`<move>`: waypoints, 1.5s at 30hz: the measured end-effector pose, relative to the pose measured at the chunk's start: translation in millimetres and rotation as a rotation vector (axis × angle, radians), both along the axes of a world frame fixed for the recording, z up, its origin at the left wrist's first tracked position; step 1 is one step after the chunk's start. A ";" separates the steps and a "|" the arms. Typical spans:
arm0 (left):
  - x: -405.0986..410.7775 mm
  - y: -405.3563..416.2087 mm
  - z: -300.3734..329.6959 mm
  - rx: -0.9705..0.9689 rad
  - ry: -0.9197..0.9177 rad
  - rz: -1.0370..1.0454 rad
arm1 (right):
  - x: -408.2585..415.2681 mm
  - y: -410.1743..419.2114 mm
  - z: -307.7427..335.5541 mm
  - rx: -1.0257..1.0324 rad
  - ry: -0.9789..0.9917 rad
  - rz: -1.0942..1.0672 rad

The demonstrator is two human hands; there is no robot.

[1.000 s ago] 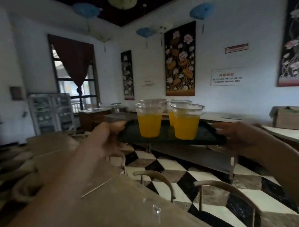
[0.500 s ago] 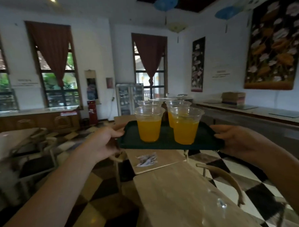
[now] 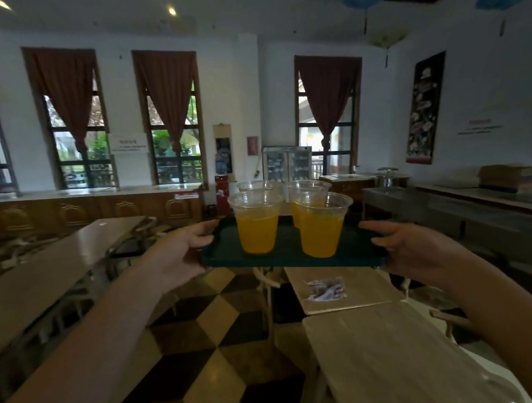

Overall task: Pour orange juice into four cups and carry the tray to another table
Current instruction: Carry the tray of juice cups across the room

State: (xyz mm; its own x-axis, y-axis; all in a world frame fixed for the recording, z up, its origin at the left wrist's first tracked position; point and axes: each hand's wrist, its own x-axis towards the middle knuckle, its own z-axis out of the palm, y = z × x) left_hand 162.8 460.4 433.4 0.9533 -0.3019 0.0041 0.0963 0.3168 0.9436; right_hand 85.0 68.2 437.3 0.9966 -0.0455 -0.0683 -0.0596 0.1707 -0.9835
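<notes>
A dark green tray (image 3: 291, 256) is held level in the air at chest height. My left hand (image 3: 181, 250) grips its left edge and my right hand (image 3: 413, 246) grips its right edge. Several clear plastic cups of orange juice stand upright on it: a front left cup (image 3: 256, 223), a front right cup (image 3: 320, 226), and two more behind, the back left cup (image 3: 258, 186) and the back right cup (image 3: 307, 189), partly hidden.
Wooden tables lie below right (image 3: 387, 357) and under the tray (image 3: 344, 289), the latter with a crumpled wrapper (image 3: 325, 288). A long table (image 3: 48, 271) runs along the left. A checkered floor aisle (image 3: 210, 341) lies between. A steel counter (image 3: 441, 202) lines the right wall.
The view has swung left across the room, from the right wall toward the windows. The tray stays gripped in both hands and the cups stay upright.
</notes>
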 end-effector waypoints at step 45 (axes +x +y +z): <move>616.5 151.3 -40.8 -0.020 0.107 0.312 | 726.5 151.7 -31.3 -0.057 0.026 0.234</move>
